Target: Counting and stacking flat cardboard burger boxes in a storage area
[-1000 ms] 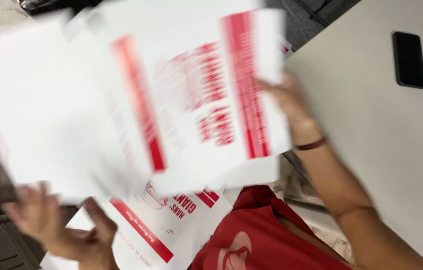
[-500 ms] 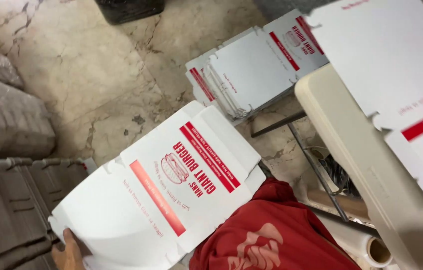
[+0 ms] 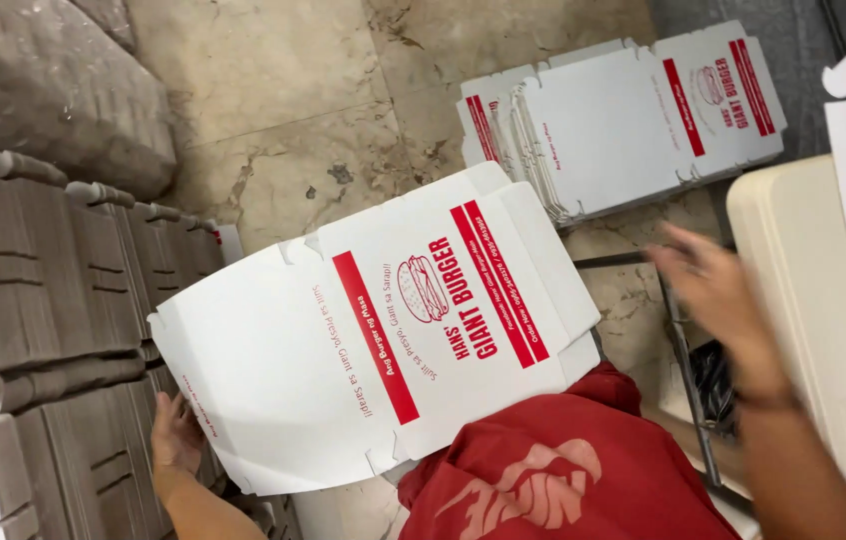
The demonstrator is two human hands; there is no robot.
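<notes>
just one flat box blank [image 3: 363,340]

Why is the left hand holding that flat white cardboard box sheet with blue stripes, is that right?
Not quite. In the head view the left hand does hold the flat white cardboard box sheet, but its stripes are red, not blue. The rest is right.

Flat carton blank [image 3: 373,340]: white, two red stripes, red lettering, red line-drawn burger emblem. Stacked blanks on floor [image 3: 633,120]: same white-and-red scheme. Side stacks [image 3: 43,300]: grey-brown board (unprinted face). Floor [image 3: 273,100]: beige stone, dark veining. Table [image 3: 803,300]: cream. Garment [image 3: 563,470]: red, pale pink graphic.
</notes>
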